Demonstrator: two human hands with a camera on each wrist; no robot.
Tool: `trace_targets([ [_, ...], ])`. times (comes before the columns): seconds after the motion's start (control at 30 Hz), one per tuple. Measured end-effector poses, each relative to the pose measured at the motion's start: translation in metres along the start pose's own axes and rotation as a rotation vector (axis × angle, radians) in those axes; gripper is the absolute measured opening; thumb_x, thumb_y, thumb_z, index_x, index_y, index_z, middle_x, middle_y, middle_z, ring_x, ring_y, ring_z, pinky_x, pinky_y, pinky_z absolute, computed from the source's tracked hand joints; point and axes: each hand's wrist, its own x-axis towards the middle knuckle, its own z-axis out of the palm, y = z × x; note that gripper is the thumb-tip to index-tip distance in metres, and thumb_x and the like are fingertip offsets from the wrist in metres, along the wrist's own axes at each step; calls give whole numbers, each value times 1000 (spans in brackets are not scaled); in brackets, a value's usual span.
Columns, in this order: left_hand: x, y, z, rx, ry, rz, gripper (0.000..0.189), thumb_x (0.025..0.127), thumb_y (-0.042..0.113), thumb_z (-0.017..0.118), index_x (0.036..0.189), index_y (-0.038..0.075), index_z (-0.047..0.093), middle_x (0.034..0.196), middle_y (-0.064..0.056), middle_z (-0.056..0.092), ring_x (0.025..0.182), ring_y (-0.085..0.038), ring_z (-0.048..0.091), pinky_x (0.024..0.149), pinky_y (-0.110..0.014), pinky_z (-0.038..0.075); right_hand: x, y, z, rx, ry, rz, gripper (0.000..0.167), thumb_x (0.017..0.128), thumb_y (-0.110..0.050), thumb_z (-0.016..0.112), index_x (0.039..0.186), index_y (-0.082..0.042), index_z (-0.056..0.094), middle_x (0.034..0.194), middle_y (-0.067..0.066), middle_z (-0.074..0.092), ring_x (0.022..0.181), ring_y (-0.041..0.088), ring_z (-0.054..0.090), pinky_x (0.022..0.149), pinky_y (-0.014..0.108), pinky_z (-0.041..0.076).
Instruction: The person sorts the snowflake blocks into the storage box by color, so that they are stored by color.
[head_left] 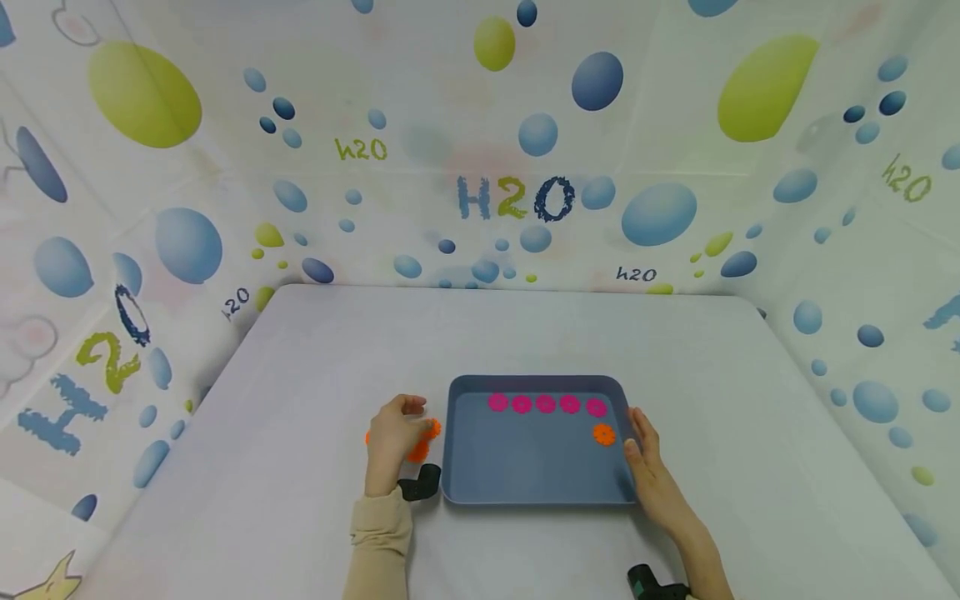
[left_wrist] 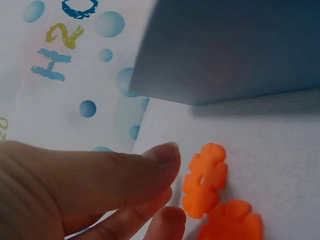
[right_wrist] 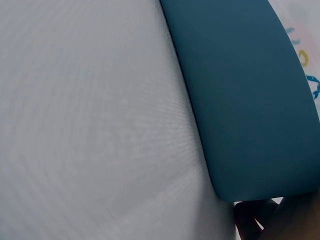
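Note:
A blue-grey tray point(head_left: 525, 471) lies on the white table. Along its far side runs a row of several pink flower-shaped pieces point(head_left: 545, 404). One orange flower-shaped piece point(head_left: 603, 434) is below the rightmost pink one. Left of the tray, my left hand point(head_left: 397, 433) hovers low over a few loose orange flower pieces point(head_left: 418, 452). In the left wrist view its thumb and bent fingertips are right beside an orange flower piece point(left_wrist: 205, 181), with nothing seen between them. My right hand point(head_left: 654, 483) rests against the tray's right side, fingers extended and thumb at the rim.
White table surface point(head_left: 517, 333) surrounds the tray. Printed sheets point(head_left: 450, 100) with blue and green drops stand behind and on both sides. Black wrist devices point(head_left: 422, 483) sit by both wrists. The tray's outer wall point(right_wrist: 245, 100) fills much of the right wrist view.

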Motion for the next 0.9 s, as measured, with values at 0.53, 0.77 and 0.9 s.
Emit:
trace_targets([
  [0.53,0,-2,8,194,19,71,49,69,2,80,116,8,67,102,-9,70,85,-24,64,56,-26,43,0,0,0,8,-10,23,61,107,-24,27,153,0,-5,161,26,5,147,47,8,110,65,16],
  [0.77,3,0,7,257,6,75,44,68,4,81,110,8,70,99,-10,70,84,-25,65,57,-29,45,-1,-1,0,11,-9,20,61,107,-24,27,153,0,-5,160,26,5,147,48,9,110,65,17],
  [0.9,1,0,3,265,-4,58,30,68,8,83,96,7,73,93,-14,71,77,-25,64,54,-30,44,-1,-1,0,6,-7,18,61,107,-23,29,153,0,-4,160,26,6,147,47,10,111,63,17],
])
